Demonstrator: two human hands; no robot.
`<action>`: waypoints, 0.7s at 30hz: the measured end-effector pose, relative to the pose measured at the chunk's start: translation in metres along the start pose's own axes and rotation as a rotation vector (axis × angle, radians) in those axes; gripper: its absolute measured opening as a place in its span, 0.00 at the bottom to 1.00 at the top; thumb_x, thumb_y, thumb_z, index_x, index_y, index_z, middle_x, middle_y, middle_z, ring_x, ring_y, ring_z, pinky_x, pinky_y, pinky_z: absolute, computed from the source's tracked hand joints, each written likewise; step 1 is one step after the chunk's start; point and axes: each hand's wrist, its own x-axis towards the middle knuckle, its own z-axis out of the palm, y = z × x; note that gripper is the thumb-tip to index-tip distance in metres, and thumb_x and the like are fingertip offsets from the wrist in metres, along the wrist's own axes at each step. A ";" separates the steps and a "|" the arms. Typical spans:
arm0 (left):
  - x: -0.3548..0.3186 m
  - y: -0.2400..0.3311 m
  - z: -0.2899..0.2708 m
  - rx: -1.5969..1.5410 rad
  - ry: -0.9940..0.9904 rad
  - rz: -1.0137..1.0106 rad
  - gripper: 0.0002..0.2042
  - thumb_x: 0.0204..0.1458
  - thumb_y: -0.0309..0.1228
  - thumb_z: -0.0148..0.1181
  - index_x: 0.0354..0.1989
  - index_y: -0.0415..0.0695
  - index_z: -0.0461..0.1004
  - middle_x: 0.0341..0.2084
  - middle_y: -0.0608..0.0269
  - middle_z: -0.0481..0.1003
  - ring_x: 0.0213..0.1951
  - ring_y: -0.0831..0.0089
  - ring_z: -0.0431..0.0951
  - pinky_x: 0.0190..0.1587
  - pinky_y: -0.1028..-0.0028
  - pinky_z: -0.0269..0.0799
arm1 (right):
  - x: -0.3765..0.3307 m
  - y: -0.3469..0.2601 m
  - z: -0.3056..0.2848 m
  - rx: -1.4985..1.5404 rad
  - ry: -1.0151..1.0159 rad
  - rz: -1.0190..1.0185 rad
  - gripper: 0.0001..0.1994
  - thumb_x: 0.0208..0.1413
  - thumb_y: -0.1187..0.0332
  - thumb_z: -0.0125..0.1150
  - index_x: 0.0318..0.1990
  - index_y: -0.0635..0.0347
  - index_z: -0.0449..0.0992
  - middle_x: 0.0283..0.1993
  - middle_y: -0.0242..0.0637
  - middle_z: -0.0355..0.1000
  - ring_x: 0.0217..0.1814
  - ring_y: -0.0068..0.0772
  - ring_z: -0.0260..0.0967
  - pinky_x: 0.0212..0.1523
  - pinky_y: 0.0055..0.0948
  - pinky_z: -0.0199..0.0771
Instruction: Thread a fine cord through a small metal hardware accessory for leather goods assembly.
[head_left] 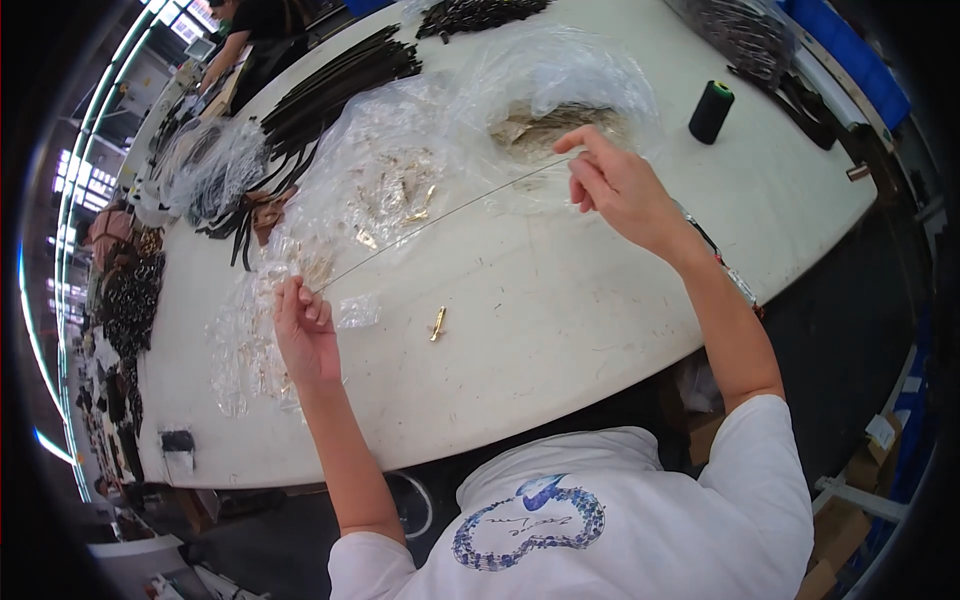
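A thin dark strand (460, 209), thread or wire, runs taut and slanting across the table from one hand to the other. My left hand (308, 335) pinches its lower end between closed fingers, above the plastic at the left. Farther up and to the right, my right hand (625, 195) holds the other end between thumb and fingers. Below the strand, a small gold-coloured metal fitting (438, 324) lies on the white table (540, 330). Behind the strand, clear plastic (370, 120) carries several small gold-coloured pieces (418, 203).
A black thread cone (711, 112) stands at the back right. An open clear bag (600, 70) holds thin brownish pieces. Long black strips (345, 80) lie at the back left, and dark chains (130, 300) hang or heap at the left edge. Another person (260, 40) works at the far left.
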 end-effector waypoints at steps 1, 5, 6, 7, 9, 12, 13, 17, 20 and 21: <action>0.002 0.000 0.002 0.002 0.011 0.008 0.04 0.65 0.29 0.56 0.42 0.42 0.73 0.26 0.69 0.72 0.23 0.84 0.66 0.23 0.83 0.61 | -0.001 -0.001 -0.002 0.014 0.011 0.018 0.08 0.66 0.70 0.46 0.45 0.62 0.70 0.24 0.34 0.73 0.27 0.27 0.72 0.33 0.27 0.73; -0.003 0.004 0.008 0.025 0.071 0.025 0.03 0.63 0.28 0.59 0.40 0.44 0.73 0.27 0.67 0.75 0.22 0.86 0.70 0.20 0.86 0.63 | -0.003 0.002 0.002 0.090 0.034 0.058 0.07 0.66 0.70 0.51 0.43 0.64 0.72 0.28 0.33 0.75 0.30 0.23 0.73 0.36 0.24 0.74; -0.005 0.003 0.008 0.022 0.095 0.043 0.03 0.63 0.28 0.59 0.40 0.44 0.73 0.27 0.67 0.75 0.22 0.86 0.70 0.20 0.86 0.63 | -0.002 0.006 0.003 0.093 0.007 0.043 0.07 0.66 0.70 0.51 0.43 0.64 0.72 0.28 0.33 0.75 0.30 0.23 0.73 0.36 0.24 0.74; -0.004 0.001 0.010 0.031 0.099 0.025 0.03 0.63 0.29 0.59 0.40 0.45 0.73 0.27 0.66 0.76 0.23 0.86 0.71 0.19 0.86 0.64 | -0.002 0.012 0.003 0.146 0.040 0.060 0.07 0.66 0.69 0.53 0.42 0.63 0.74 0.29 0.32 0.75 0.32 0.22 0.73 0.37 0.23 0.73; -0.002 0.003 -0.003 0.025 0.082 -0.007 0.03 0.63 0.29 0.59 0.40 0.45 0.73 0.30 0.64 0.78 0.25 0.86 0.74 0.21 0.87 0.68 | 0.001 0.018 0.002 0.274 0.068 0.078 0.06 0.64 0.69 0.59 0.41 0.62 0.77 0.34 0.29 0.75 0.36 0.18 0.72 0.39 0.21 0.72; -0.005 0.005 0.003 -0.007 0.148 -0.034 0.04 0.63 0.30 0.59 0.41 0.45 0.72 0.33 0.62 0.78 0.27 0.85 0.75 0.22 0.87 0.70 | 0.004 0.022 0.000 0.425 0.135 0.080 0.06 0.62 0.69 0.61 0.41 0.61 0.78 0.34 0.28 0.75 0.36 0.17 0.72 0.38 0.21 0.72; -0.005 0.005 0.003 -0.041 0.139 -0.066 0.05 0.63 0.30 0.59 0.42 0.44 0.72 0.37 0.61 0.78 0.28 0.85 0.75 0.25 0.86 0.71 | 0.003 0.023 -0.003 0.488 0.156 0.077 0.06 0.61 0.68 0.64 0.41 0.61 0.78 0.34 0.28 0.75 0.35 0.18 0.71 0.37 0.21 0.71; 0.002 -0.001 -0.002 -0.147 0.162 -0.102 0.06 0.63 0.30 0.60 0.42 0.43 0.72 0.39 0.61 0.77 0.27 0.85 0.73 0.27 0.85 0.71 | 0.008 0.023 -0.015 0.632 0.175 0.125 0.07 0.61 0.67 0.64 0.41 0.60 0.78 0.34 0.29 0.75 0.35 0.20 0.72 0.38 0.21 0.72; 0.002 -0.008 -0.005 -0.278 0.135 -0.195 0.07 0.62 0.30 0.60 0.43 0.42 0.72 0.42 0.63 0.77 0.26 0.84 0.71 0.28 0.84 0.70 | 0.014 0.024 -0.020 0.787 0.136 0.181 0.08 0.62 0.67 0.62 0.42 0.62 0.77 0.40 0.35 0.77 0.42 0.25 0.75 0.45 0.25 0.76; 0.005 -0.009 -0.005 -0.336 0.098 -0.233 0.07 0.62 0.30 0.60 0.43 0.41 0.72 0.41 0.63 0.77 0.26 0.85 0.70 0.28 0.84 0.70 | 0.015 0.014 -0.020 0.888 0.183 0.161 0.08 0.62 0.68 0.61 0.43 0.63 0.77 0.43 0.38 0.77 0.47 0.29 0.75 0.52 0.28 0.75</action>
